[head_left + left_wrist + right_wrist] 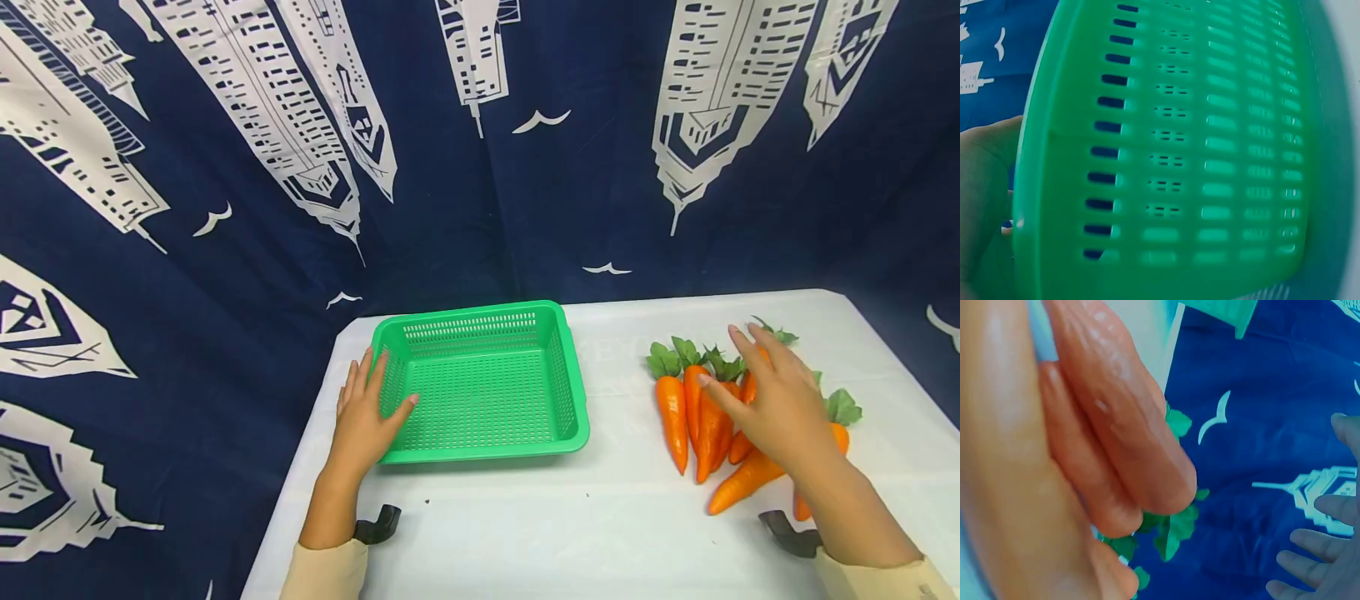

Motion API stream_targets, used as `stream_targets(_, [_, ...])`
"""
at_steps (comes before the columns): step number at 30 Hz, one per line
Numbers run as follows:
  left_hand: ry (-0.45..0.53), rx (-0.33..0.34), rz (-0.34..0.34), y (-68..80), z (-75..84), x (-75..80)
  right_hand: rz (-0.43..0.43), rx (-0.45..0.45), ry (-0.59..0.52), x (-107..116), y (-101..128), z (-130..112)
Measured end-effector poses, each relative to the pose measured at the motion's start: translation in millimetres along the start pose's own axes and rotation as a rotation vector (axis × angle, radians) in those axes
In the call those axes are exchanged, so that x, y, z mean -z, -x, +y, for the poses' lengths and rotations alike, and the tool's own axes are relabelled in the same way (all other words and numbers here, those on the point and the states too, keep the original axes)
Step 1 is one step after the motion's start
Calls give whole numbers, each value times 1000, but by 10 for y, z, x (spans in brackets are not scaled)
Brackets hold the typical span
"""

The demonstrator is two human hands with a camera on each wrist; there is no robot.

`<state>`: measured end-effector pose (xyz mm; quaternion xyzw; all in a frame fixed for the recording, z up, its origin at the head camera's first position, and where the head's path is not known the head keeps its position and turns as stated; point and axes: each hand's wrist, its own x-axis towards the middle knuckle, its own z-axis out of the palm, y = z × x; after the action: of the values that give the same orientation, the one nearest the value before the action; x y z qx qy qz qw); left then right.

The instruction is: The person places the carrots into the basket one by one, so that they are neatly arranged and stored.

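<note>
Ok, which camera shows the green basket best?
Head view: it shows the green basket nearly whole, from above. The left wrist view shows its slotted side close up; the right wrist view, just a piece at the top.

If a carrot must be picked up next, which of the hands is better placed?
Probably the right hand: it appears over the carrots in the head view, holding nothing, while the left hand is at the green basket, away from them.

Bright, even light across the head view, the table (525, 533) near-white, a soft shadow under the basket (480, 454)! Over to the wrist views: colours run bluish, detail softens, glare streaks the carrots (1124, 409), and the left's right edge blurs.
</note>
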<state>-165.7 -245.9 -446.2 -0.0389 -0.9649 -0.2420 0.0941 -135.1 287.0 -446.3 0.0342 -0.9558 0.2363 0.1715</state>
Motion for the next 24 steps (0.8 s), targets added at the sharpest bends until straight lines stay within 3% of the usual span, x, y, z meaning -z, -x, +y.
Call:
stream_targets(6, [17, 45, -20, 83, -86, 73, 26, -99, -56, 114, 128, 108])
stream_targets(16, [66, 102, -55, 179, -255, 98, 35, -241, -11, 209, 337, 414])
stream_targets(24, [178, 177, -138, 302, -354, 58, -44, -378, 31, 238, 504, 653])
